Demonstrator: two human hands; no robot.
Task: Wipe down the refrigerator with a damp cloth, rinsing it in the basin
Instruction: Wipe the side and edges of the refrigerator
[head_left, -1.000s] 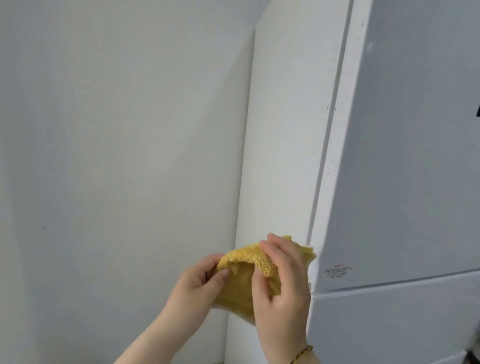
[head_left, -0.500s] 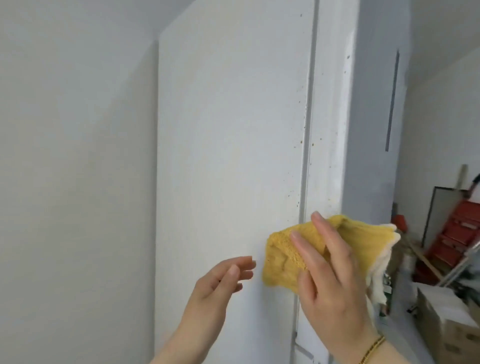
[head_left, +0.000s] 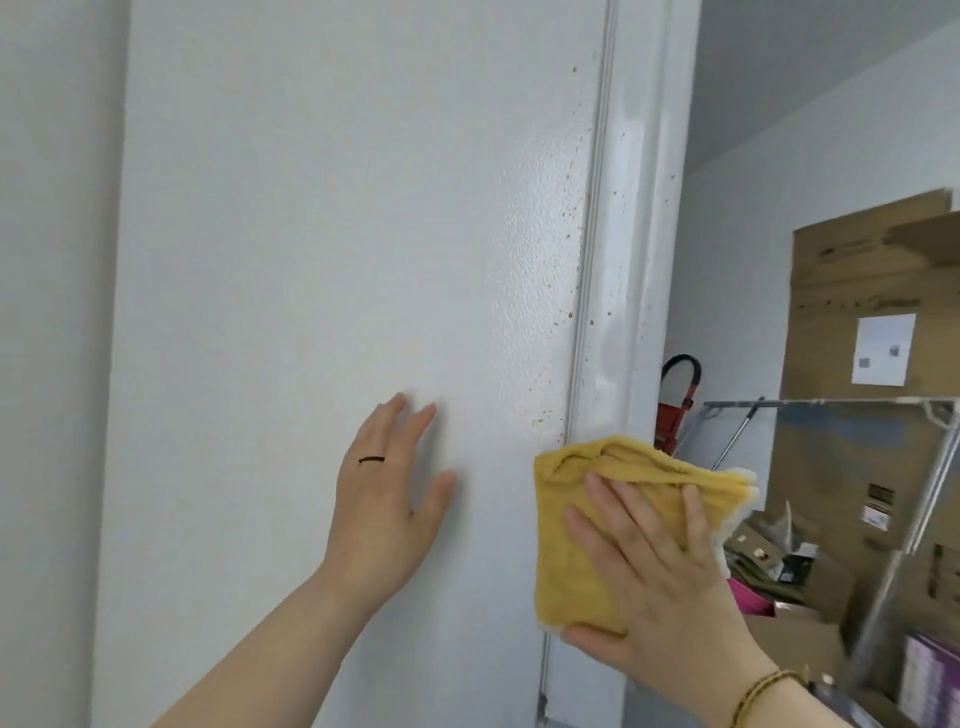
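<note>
Side wall of the refrigerator, seen from close by, with the door edge running up its right border. Brown specks cluster along the vertical seam between wall and door. This is probably why you hold the cloth at that seam and not out on the cleaner panel to the left.

The yellow cloth is folded into a thick pad. It lies flat against the door edge and the strip of wall beside it, low in the scene, below most of the specks. An upward stroke would likely carry it over them.

Your right hand is spread wide on the pad, its fingers straight and pressing the cloth to the surface. The thumb lies along the lower edge of the cloth. Nothing is clenched; the cloth stays up by pressure alone.

Your left hand is flat on the bare panel, well left of the cloth, with its fingers extended and holding nothing. It is likely placed there to brace you.

The basin is not in view. Cardboard boxes stand far right.
</note>
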